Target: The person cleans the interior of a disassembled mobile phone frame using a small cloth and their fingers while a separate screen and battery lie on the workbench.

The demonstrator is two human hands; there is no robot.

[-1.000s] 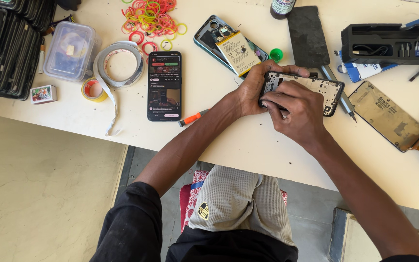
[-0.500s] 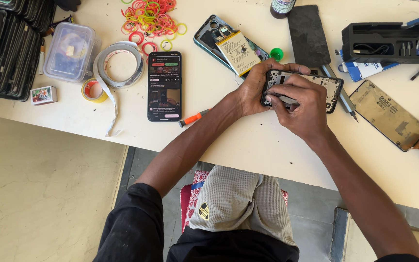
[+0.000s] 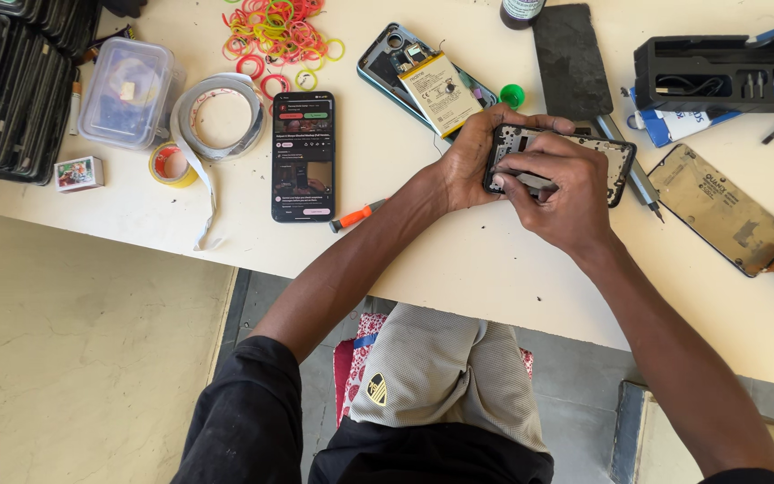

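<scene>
Overhead view from a head-worn camera. At the bottom of the frame are the person's lap, grey shorts and dark sleeves, with both forearms reaching up onto a pale table [image 3: 494, 287].

Right of centre, the two hands meet on an opened phone frame [image 3: 615, 161], a dark shell with its inner parts exposed, lying on the table. The left hand [image 3: 468, 161] wraps the shell's left end, its grip clasped around the edge. The right hand [image 3: 557, 193] lies over the middle, fingers curled down and pinching or pressing something small inside the frame; what it is cannot be made out.

Just left of the hands lies a small orange-handled screwdriver [image 3: 357, 215], then a lit smartphone [image 3: 303, 157], face up. Touching the left hand from above is another opened phone with a yellow battery [image 3: 436, 90], and beside that a small green cap [image 3: 512, 94].

Further up, a heap of coloured rubber bands [image 3: 275, 31]; in the upper left, tape rolls [image 3: 217, 116] and a clear plastic box [image 3: 127, 90]. In the upper right, a black bit case [image 3: 723, 72], and below it a detached gold-brown back panel [image 3: 718, 211].

Likely risks: pressing hard with the right fingers could crack or bend a fragile part inside the shell, or the shell could slide on the smooth table. The left elbow of the work sits close to the exposed battery, which a slip could nudge or dent.
</scene>
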